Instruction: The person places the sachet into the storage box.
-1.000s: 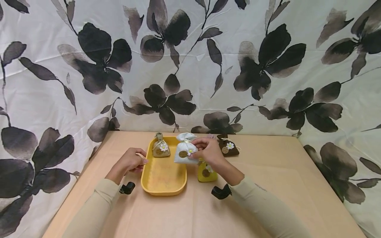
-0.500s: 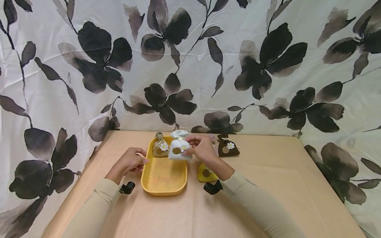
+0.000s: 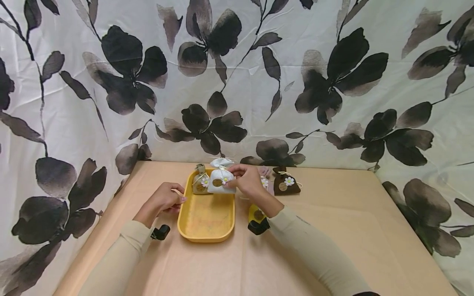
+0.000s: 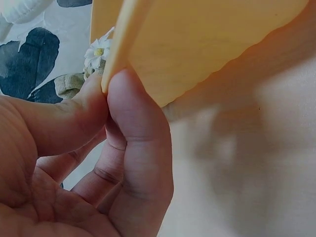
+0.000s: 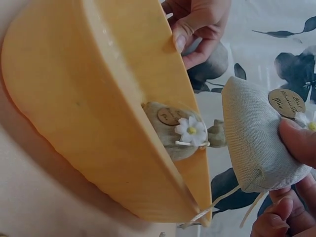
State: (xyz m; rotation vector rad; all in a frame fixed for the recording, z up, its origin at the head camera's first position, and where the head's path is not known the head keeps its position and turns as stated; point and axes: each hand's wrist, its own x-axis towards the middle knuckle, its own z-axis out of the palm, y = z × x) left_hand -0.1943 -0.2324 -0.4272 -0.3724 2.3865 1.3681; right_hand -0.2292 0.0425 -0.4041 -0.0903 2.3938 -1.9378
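My left hand (image 3: 166, 197) pinches the left rim of a yellow tray (image 3: 205, 222) between thumb and index finger, as the left wrist view shows up close. With my right hand (image 3: 249, 181) I grip a small white drawstring pouch (image 3: 214, 188), which bears a round tag and a daisy. The pouch hangs upright over the back right part of the tray. A beige pouch (image 3: 200, 188) with a similar daisy sits inside the tray's back left corner, partly overlapped by the white one in the head view. In the right wrist view the white pouch (image 5: 247, 138) is apart from the beige pouch (image 5: 163, 121).
Right of the tray, a yellow pouch (image 3: 253, 213) lies partly hidden under my right wrist and its black camera. Farther back stand a pale pink pouch (image 3: 270, 187), half hidden by my hand, and a dark brown pouch (image 3: 282, 181). A floral curtain (image 3: 259, 123) hangs behind the table.
My right hand has carried the white pouch left and back, from the tray's right edge to over its back part. The left hand keeps its hold on the rim.
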